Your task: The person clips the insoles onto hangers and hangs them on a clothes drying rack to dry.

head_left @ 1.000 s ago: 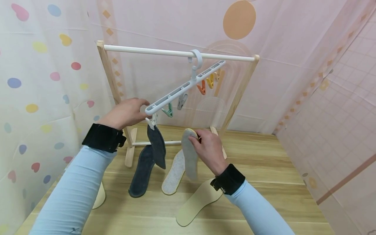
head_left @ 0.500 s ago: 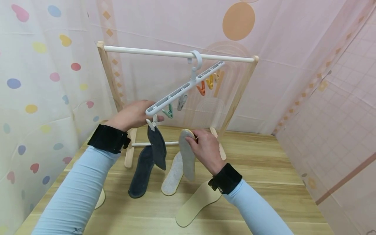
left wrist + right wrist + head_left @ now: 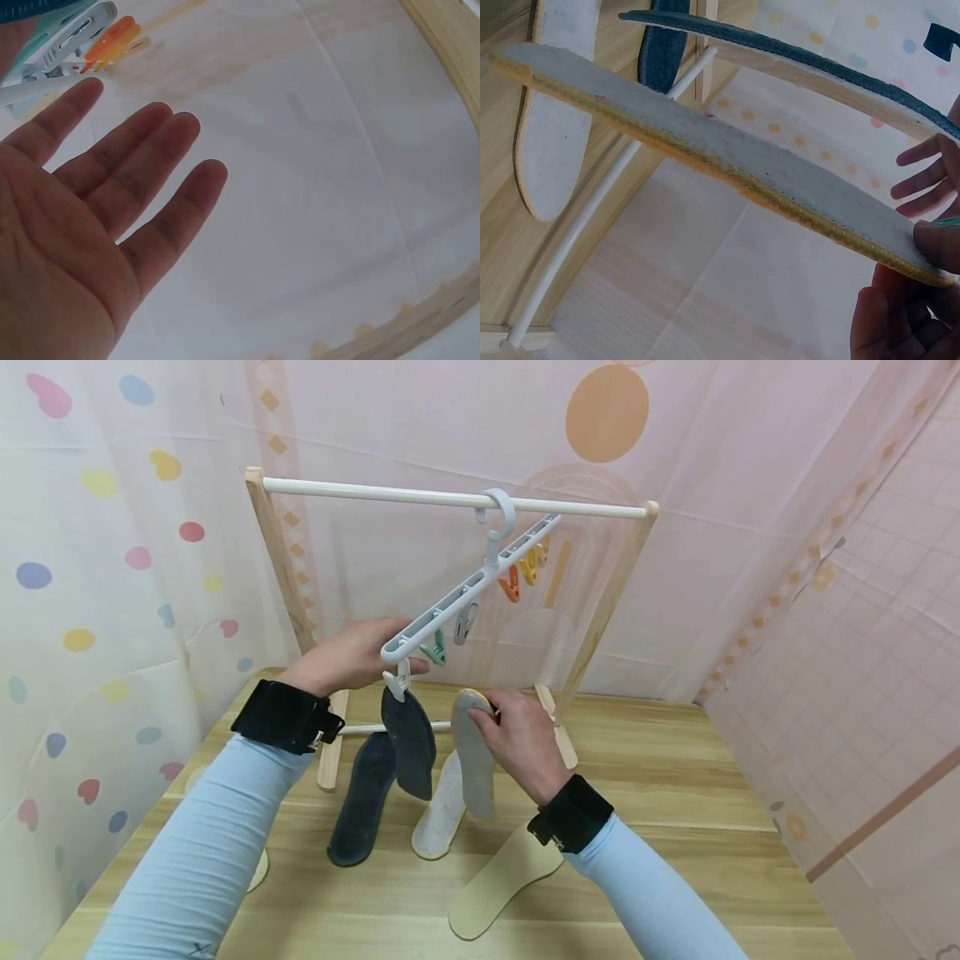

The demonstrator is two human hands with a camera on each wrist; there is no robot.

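Right hand point(image 3: 525, 739) pinches the light grey felt insole point(image 3: 472, 752) by its top end, hanging it just beside the clipped dark grey insole point(image 3: 408, 739). Left hand point(image 3: 348, 656), fingers straight and apart, rests against the white plastic clip hanger point(image 3: 465, 593) at its near end. Both are above the wooden table's point(image 3: 675, 827) back edge.

left hand point(image 3: 341, 656) at clip hanger point(image 3: 465, 593) | right hand point(image 3: 521, 739) pinching grey insole point(image 3: 472, 752)

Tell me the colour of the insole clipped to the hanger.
Dark grey insole, clearest in the head view.
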